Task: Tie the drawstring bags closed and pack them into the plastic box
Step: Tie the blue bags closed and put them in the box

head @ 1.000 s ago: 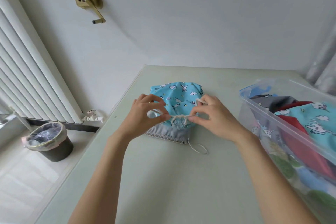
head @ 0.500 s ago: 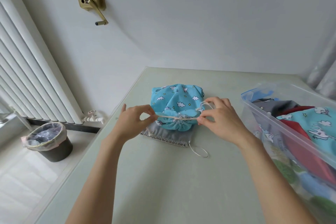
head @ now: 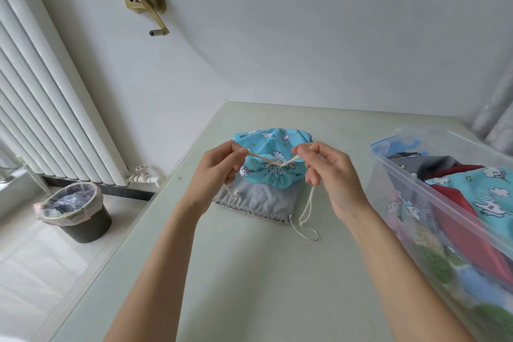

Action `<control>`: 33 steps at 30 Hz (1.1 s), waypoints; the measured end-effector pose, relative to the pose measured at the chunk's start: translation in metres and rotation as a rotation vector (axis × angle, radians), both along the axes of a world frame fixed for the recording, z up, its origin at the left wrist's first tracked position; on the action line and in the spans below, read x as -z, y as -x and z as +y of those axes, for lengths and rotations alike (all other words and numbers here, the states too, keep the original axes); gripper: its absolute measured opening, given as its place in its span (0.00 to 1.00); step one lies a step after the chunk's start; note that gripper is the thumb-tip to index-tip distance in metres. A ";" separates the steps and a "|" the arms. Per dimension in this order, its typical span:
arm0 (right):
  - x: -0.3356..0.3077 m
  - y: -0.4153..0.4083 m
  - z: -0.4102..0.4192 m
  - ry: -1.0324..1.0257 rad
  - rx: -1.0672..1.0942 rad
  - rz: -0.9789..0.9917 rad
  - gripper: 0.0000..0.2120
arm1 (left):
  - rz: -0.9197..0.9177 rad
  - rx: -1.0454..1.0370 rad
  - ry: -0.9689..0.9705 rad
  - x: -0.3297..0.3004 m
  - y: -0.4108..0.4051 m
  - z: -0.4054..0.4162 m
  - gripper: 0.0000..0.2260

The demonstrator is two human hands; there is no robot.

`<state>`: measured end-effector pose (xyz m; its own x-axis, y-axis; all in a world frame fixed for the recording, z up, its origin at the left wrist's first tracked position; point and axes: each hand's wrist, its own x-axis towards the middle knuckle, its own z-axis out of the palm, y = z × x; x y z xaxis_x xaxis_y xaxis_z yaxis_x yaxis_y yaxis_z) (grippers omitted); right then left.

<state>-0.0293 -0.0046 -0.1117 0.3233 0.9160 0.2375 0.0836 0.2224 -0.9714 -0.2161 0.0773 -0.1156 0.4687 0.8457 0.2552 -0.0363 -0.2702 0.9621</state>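
A pale green tabletop [head: 249, 286] runs out from a white wall, its left edge dropping to a tiled floor with a white radiator [head: 41, 108] and a lined bin [head: 75, 211]. Toward the far edge, mid-tabletop, lies a blue cloud-print drawstring bag [head: 273, 158] atop a grey bag [head: 258, 203]. The left hand [head: 219, 175] and right hand [head: 330, 175] each pinch a cord [head: 261, 158] end, stretched from the gathered mouth. The plastic box [head: 433, 191], holding packed bags, lines the right edge.

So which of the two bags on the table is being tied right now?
The blue cloud-print bag, its cord pinched by the left hand and right hand. The grey bag lies flat beneath it, untouched.
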 end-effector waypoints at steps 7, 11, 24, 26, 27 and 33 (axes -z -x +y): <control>-0.005 -0.001 -0.001 -0.121 -0.177 0.165 0.09 | -0.083 0.190 -0.090 -0.017 0.001 -0.010 0.04; -0.004 0.001 -0.002 -0.089 -0.248 0.095 0.10 | 0.023 0.257 -0.162 -0.020 0.000 -0.014 0.05; 0.015 -0.004 0.009 0.065 -0.129 -0.365 0.08 | 0.203 0.241 -0.211 -0.020 -0.001 -0.017 0.07; 0.020 -0.004 0.011 0.084 -0.100 -0.436 0.04 | 0.214 0.262 -0.191 -0.019 -0.001 -0.017 0.05; 0.021 -0.005 0.013 0.094 -0.091 -0.448 0.03 | 0.219 0.273 -0.192 -0.019 -0.001 -0.017 0.05; 0.020 0.000 0.010 0.105 -0.052 -0.411 0.08 | 0.214 0.301 -0.210 -0.011 -0.003 -0.012 0.09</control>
<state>-0.0290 0.0052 -0.1319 0.1739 0.9547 0.2413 0.4596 0.1380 -0.8773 -0.2132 0.0648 -0.1048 0.7481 0.6027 0.2777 0.0506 -0.4690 0.8817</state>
